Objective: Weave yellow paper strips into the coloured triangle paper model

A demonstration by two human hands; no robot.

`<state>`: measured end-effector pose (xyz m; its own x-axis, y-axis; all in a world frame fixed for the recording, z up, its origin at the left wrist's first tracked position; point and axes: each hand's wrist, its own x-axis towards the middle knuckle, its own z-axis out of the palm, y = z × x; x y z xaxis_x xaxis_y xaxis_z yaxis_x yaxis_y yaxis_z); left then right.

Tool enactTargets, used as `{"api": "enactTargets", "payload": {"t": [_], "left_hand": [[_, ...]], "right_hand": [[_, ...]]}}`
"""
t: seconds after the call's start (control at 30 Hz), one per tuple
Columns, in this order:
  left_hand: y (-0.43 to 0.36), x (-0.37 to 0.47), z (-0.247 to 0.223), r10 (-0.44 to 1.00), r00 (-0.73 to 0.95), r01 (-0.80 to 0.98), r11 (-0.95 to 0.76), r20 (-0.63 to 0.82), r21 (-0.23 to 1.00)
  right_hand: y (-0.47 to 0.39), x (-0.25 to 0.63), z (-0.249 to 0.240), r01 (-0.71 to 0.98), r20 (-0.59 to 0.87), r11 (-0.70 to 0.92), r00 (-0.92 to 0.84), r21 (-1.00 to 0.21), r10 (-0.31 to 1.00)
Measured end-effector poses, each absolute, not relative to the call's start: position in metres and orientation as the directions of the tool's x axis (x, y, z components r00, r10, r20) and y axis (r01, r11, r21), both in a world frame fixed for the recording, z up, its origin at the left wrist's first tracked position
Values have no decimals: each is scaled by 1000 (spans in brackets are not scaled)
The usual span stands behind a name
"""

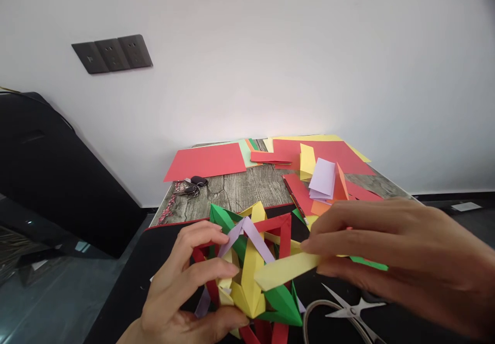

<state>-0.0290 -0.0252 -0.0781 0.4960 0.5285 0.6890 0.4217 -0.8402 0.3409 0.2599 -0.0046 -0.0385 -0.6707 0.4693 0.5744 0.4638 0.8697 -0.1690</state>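
Model, openwork, of folded paper strips in green, yellow, red and lilac; located at the near middle, above a dark surface with a red edge. Whether it rests there, we cannot tell.

Left hand: grasping the model at its left side, fingers above, thumb below.

Right hand: pinching a pale yellow strip between fingers and thumb. The strip's free end lies across the model in our view; we cannot tell whether it is tucked in.

Below the right hand: one pair of scissors, blades apart, beside a pale curved band.

On the wood-grain table beyond, we count: one red sheet at left; one key fob with a bunch of keys, just in front of that sheet; at right, a larger red sheet, a folded yellow paper standing up, a folded lilac paper against an orange piece, and a pencil.

On the wall, upper left, we enter three dark socket plates in a row.
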Motion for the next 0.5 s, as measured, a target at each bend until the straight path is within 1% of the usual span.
{"api": "enactTargets", "payload": {"t": [0.1, 0.2, 0.5], "left_hand": [[-27, -29, -77, 504, 515, 423, -853, 693, 306], [-27, -28, -77, 492, 515, 422, -858, 702, 292], [-25, -26, -77, 487, 498, 416, -860, 717, 295]], "right_hand": [[-2, 255, -41, 393, 507, 885, -725, -251, 466], [-4, 249, -44, 364, 509, 878, -717, -312, 477], [-3, 243, -45, 362, 555, 880, -683, -307, 474]]}}
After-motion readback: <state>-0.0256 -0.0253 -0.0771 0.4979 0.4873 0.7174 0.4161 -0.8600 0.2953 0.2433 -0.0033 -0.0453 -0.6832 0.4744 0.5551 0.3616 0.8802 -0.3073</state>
